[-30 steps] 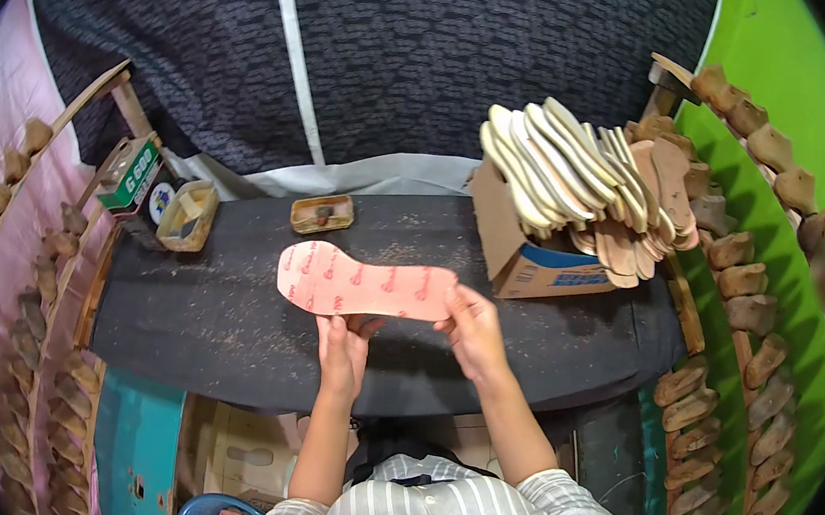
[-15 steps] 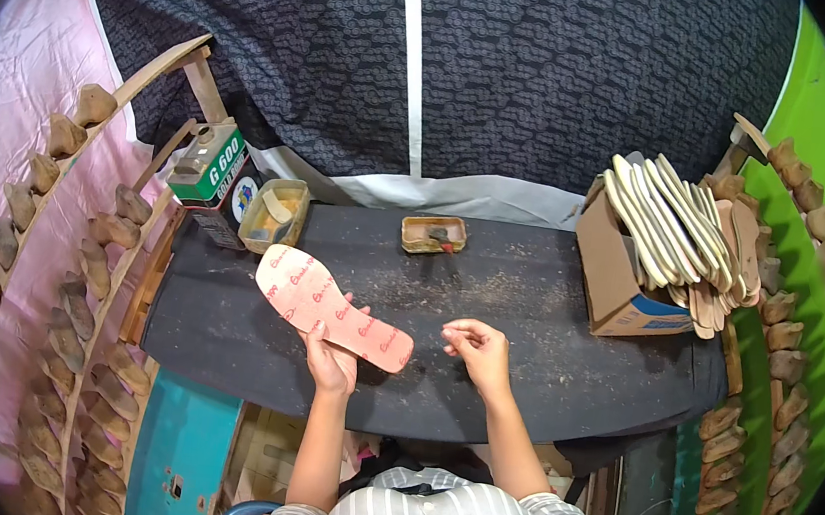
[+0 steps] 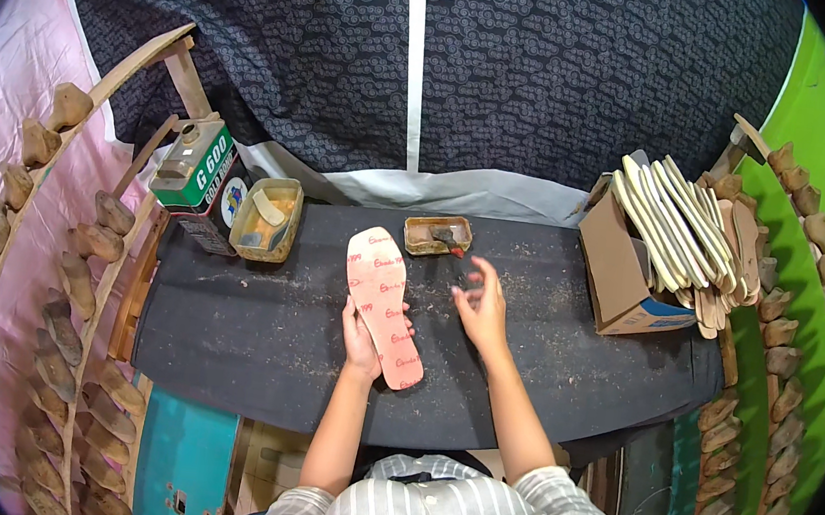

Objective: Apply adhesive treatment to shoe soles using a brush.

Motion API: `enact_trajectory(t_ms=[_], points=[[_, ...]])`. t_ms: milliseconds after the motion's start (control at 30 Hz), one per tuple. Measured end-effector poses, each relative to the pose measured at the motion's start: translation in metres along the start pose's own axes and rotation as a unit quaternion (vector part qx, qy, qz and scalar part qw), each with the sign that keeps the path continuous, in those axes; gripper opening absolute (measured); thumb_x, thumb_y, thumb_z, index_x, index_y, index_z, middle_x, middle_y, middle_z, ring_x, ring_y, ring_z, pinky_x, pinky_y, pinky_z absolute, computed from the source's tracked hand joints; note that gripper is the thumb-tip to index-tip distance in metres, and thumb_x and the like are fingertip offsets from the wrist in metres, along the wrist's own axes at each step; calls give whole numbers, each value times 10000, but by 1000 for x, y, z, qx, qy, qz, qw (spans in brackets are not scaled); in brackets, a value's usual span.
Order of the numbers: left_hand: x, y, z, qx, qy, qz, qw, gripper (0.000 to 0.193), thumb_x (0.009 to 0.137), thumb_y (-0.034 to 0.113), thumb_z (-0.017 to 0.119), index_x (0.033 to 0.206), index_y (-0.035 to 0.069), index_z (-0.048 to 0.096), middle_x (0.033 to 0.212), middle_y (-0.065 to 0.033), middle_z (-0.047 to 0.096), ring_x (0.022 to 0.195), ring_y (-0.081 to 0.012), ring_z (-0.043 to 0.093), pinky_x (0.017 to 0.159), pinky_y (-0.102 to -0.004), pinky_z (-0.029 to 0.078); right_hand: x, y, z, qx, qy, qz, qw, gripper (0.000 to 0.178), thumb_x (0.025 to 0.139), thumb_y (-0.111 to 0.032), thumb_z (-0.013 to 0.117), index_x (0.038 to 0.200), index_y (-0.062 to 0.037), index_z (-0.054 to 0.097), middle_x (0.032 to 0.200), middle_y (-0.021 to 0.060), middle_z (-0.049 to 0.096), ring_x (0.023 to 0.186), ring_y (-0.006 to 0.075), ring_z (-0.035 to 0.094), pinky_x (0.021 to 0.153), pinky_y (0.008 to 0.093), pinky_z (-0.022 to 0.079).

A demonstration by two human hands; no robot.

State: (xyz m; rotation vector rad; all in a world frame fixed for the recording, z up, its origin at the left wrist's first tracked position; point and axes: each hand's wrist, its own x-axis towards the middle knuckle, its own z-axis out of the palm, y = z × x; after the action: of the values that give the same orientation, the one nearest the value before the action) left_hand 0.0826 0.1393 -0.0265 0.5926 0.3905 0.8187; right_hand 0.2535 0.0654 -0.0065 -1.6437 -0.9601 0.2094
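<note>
A pinkish shoe insole (image 3: 384, 300) with red writing stands nearly lengthwise above the table's middle. My left hand (image 3: 361, 350) grips its lower left side, the thumb on that edge and fingertips showing past the right edge. My right hand (image 3: 483, 315) is apart from the insole, empty, its thumb and fingers spread. Just beyond it sits a small shallow tray (image 3: 417, 249). In that tray lies a dark tool (image 3: 447, 238) with a red end, partly over the rim; its exact kind is hard to make out.
At the back left stand a green, white and black metal can (image 3: 190, 169) and a yellowish tub (image 3: 283, 244) with a pale scraper-like piece. On the right, a cardboard box (image 3: 617, 269) is packed with several insoles (image 3: 672, 225). Racks of wooden shoe lasts (image 3: 60, 361) flank the dark cloth-covered table (image 3: 253, 341).
The insole has swung from slanting to nearly upright as my left hand shifted right. My right hand has moved forward toward the small tray, its fingers spreading.
</note>
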Motion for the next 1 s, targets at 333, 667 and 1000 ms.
enact_trajectory(t_ms=[333,667,1000], points=[[28,-13,-2,26,-17,-20,999,754,871,657,200,1167,35,506,907,-123,608,694,-230,612,633,-376,522,79,37,25,-100,-42,-184,977,344,725,15,694,1045,-100,644,919,113,591,772,221,620,678,307,501],[30,-23,-16,-6,-38,-14,999,779,858,681,212,1164,25,498,928,-117,592,756,-232,593,685,-381,486,48,-23,-1,33,66,-213,974,334,730,136,603,1011,-37,651,970,132,638,854,242,648,721,315,525],[13,-14,19,48,35,58,997,673,888,595,231,1166,42,495,959,-121,591,809,-218,584,718,-345,483,22,-72,-1,12,-16,-401,916,398,607,-12,719,997,-44,646,959,118,628,851,288,635,739,356,525]])
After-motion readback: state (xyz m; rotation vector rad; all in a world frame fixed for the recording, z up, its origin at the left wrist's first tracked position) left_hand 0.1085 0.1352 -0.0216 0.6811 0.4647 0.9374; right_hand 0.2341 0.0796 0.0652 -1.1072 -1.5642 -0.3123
